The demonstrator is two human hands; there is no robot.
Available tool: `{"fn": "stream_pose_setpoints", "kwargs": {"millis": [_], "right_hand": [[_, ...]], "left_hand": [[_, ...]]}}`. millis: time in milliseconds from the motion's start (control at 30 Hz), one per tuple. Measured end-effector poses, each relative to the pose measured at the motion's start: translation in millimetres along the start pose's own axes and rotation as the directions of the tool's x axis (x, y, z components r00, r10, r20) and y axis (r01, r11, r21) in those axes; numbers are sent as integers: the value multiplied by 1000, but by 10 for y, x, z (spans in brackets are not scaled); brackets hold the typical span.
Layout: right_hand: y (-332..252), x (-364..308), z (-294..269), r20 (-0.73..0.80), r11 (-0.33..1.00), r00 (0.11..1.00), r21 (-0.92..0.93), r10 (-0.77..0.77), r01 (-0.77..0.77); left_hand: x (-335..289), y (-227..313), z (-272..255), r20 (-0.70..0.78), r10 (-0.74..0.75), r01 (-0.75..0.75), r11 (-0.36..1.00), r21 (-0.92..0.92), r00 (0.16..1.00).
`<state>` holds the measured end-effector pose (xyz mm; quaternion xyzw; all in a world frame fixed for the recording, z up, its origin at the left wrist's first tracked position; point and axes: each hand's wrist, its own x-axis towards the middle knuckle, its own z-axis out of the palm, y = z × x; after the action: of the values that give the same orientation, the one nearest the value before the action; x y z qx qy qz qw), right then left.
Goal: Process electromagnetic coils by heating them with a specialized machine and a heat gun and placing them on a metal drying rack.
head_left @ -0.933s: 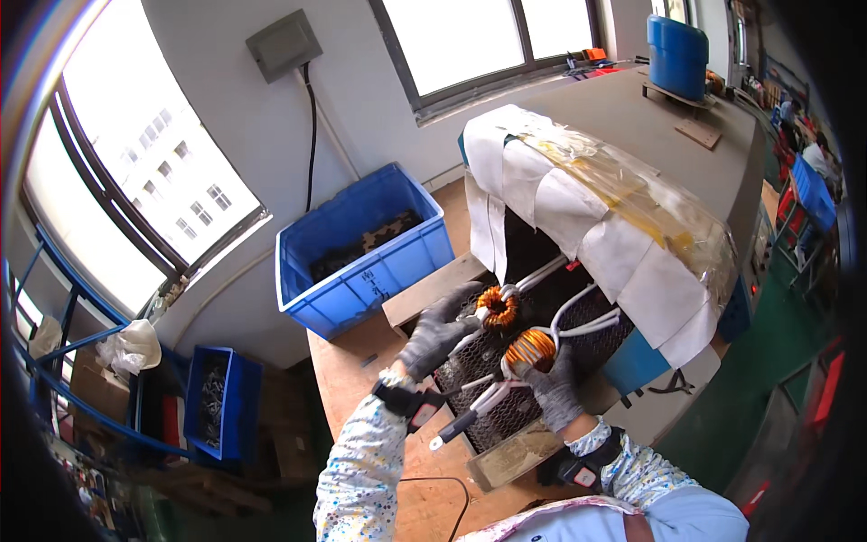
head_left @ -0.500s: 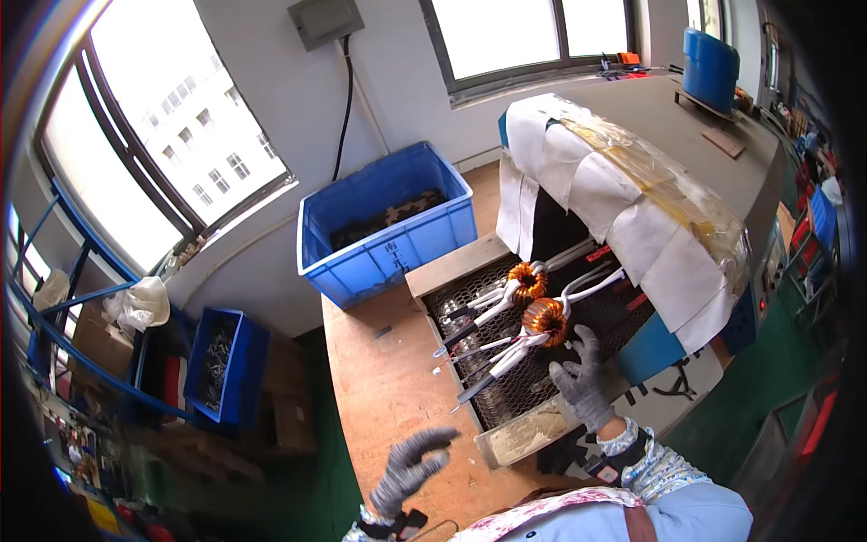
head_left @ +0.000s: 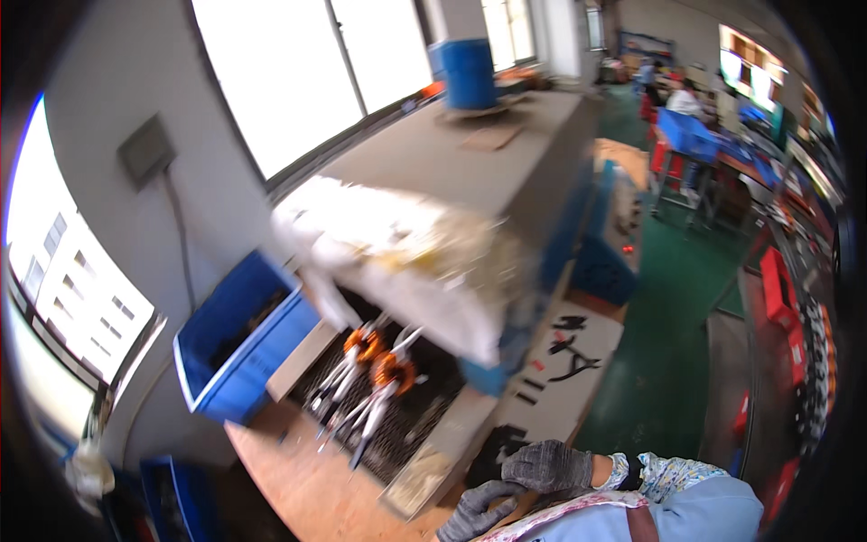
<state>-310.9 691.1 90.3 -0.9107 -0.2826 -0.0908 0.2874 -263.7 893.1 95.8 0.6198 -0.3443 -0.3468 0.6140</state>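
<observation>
My right hand [head_left: 546, 465], in a grey knit glove, is drawn in close to my chest at the lower edge with its fingers curled and nothing in it. Just below it is my gloved left hand [head_left: 477, 513], fingers loosely apart and touching the right hand, also holding nothing. Two orange wound coils [head_left: 379, 359] with long white leads lie side by side on the black mesh belt [head_left: 424, 411], well beyond both hands. The belt runs under the white padded flap [head_left: 406, 253] of a grey machine.
A blue bin [head_left: 239, 339] stands left of the belt on a wooden table [head_left: 298, 479]. A blue barrel [head_left: 470, 72] sits on the machine's top. A green floor aisle [head_left: 668, 361], blue and red crates and people working lie to the right.
My view has swung right and up. My left hand left the coils and came back to my chest, and my right hand drew back from the belt to meet it. The coils stay on the mesh.
</observation>
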Motion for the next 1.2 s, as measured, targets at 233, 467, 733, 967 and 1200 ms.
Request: {"fn": "stream_pose_setpoints", "kwargs": {"millis": [233, 467, 733, 967, 1200], "right_hand": [[429, -1601, -275, -221, 913, 911, -137, 349, -384], [680, -2992, -739, -457, 770, 726, -127, 514, -625], [669, -4081, -1470, -582, 491, 345, 109, 736, -864], [983, -4836, -2205, -824, 346, 174, 27, 539, -938], [981, -5369, -3040, -830, 3, -36, 45, 556, -999]], "left_hand": [[876, 84, 852, 116, -191, 182, 980, 82, 975], [2094, 61, 2232, 397, -258, 232, 966, 113, 881], [3342, 390, 3671, 701, -167, 148, 985, 88, 694], [4684, 168, 4510, 865, -98, -20, 992, 124, 492], [5661, 281, 5337, 956, -70, -18, 997, 78, 285]]}}
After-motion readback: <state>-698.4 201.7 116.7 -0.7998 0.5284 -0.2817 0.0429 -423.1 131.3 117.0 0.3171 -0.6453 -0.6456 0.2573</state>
